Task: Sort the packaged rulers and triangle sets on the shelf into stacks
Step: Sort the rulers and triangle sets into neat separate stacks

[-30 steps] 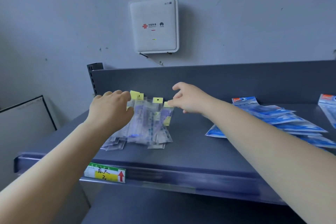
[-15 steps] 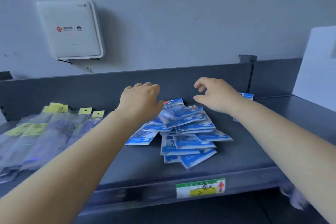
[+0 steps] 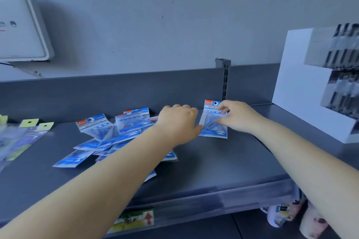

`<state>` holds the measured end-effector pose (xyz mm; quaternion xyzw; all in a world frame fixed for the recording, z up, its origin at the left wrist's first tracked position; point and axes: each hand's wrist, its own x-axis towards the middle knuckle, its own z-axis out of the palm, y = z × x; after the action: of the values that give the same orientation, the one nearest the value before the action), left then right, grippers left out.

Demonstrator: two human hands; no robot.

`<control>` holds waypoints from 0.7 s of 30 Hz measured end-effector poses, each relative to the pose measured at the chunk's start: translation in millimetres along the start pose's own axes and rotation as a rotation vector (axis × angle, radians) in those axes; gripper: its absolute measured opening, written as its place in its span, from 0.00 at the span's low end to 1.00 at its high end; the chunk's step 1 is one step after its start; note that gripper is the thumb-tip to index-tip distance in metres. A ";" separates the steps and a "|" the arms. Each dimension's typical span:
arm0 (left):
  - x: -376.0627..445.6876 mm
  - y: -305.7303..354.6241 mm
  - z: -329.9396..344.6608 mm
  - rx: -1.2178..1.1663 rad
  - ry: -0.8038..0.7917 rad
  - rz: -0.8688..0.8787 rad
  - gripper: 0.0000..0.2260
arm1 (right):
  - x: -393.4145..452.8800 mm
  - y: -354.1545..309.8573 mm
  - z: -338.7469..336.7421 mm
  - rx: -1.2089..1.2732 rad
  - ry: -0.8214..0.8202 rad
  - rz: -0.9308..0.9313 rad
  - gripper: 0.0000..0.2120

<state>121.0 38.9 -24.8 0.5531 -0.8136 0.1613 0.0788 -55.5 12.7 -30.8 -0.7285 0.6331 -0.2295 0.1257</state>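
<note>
One blue geometry set pack (image 3: 213, 122) is lying apart at the back of the shelf (image 3: 223, 163), right of the blue pile (image 3: 108, 137), sitting between both hands. Right hand (image 3: 238, 115) is pinching its top and right edge with curled fingers (image 3: 221, 107); left hand (image 3: 178, 122) is curled knuckles-up, thumb touching the pack's left edge. Pile count: cannot tell, roughly ten overlapping; yellow-tagged ruler packs (image 3: 21, 136) are lying far left, three tags visible.

A stationery shop: a grey metal display shelf (image 3: 223, 163) carries hang-hole retail packets (image 3: 93, 124), a price label (image 3: 134, 219) with a red arrow clipped to its front edge, and a white stepped display stand (image 3: 299, 91) at its right end.
</note>
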 end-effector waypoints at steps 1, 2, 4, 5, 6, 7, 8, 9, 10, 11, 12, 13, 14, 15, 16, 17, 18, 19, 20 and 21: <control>4.2 4.7 4.0 0.005 -0.038 -0.003 0.18 | 1.0 5.2 0.9 -0.004 -0.015 0.001 0.17; 7.8 8.9 7.3 0.000 -0.079 -0.012 0.18 | 1.6 9.7 3.2 -0.007 -0.033 0.006 0.18; 15.1 14.4 13.2 -0.058 -0.166 -0.067 0.17 | 3.8 16.1 9.0 0.001 -0.047 0.028 0.19; 18.7 16.4 15.2 -0.121 -0.209 -0.115 0.16 | 5.4 17.8 10.9 0.021 -0.045 0.048 0.20; 22.4 18.3 16.8 -0.198 -0.248 -0.166 0.15 | 6.7 18.4 11.8 0.067 -0.040 0.073 0.20; 25.9 20.3 18.5 -0.271 -0.280 -0.205 0.15 | 8.2 18.3 11.2 0.162 -0.038 0.104 0.21; 28.8 22.8 20.1 -0.328 -0.307 -0.226 0.16 | 8.9 17.6 9.4 0.315 -0.046 0.144 0.21; 30.5 25.6 21.6 -0.370 -0.328 -0.232 0.16 | 9.5 17.6 7.5 0.516 -0.059 0.189 0.20; 31.1 28.1 22.5 -0.401 -0.338 -0.232 0.18 | 9.6 17.4 5.0 0.735 -0.084 0.238 0.19; 31.0 29.9 23.5 -0.423 -0.340 -0.229 0.19 | 10.5 17.9 2.3 0.927 -0.103 0.289 0.16; 30.6 30.7 24.6 -0.435 -0.331 -0.224 0.20 | 11.4 19.4 -0.4 1.059 -0.108 0.334 0.14; 30.0 30.7 25.6 -0.444 -0.317 -0.221 0.21 | 12.9 21.8 -2.1 1.136 -0.106 0.370 0.13; 29.8 29.6 26.1 -0.471 -0.297 -0.228 0.22 | 13.9 23.6 -3.5 1.179 -0.105 0.393 0.13; 30.5 27.5 26.8 -0.529 -0.274 -0.252 0.21 | 15.3 24.9 -4.6 1.198 -0.104 0.405 0.14; 31.8 25.3 27.6 -0.605 -0.255 -0.288 0.20 | 16.6 25.4 -4.6 1.203 -0.098 0.413 0.15; 33.4 23.7 28.0 -0.673 -0.242 -0.326 0.20 | 17.7 25.9 -3.7 1.188 -0.089 0.416 0.17; 34.9 22.8 27.8 -0.724 -0.236 -0.361 0.20 | 17.9 25.8 -2.6 1.166 -0.088 0.414 0.17; 35.7 22.6 27.5 -0.761 -0.237 -0.390 0.20 | 18.3 25.2 -0.9 1.144 -0.094 0.402 0.15; 36.7 22.4 27.7 -0.790 -0.243 -0.410 0.20 | 18.6 25.4 1.3 1.114 -0.110 0.381 0.11; 37.2 22.3 27.7 -0.808 -0.248 -0.420 0.21 | 18.2 25.2 3.0 1.088 -0.123 0.361 0.06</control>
<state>87.7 4.2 -43.3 0.6458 -0.6849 -0.2550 0.2210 -74.2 -9.6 -42.1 -0.4516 0.5296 -0.4542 0.5561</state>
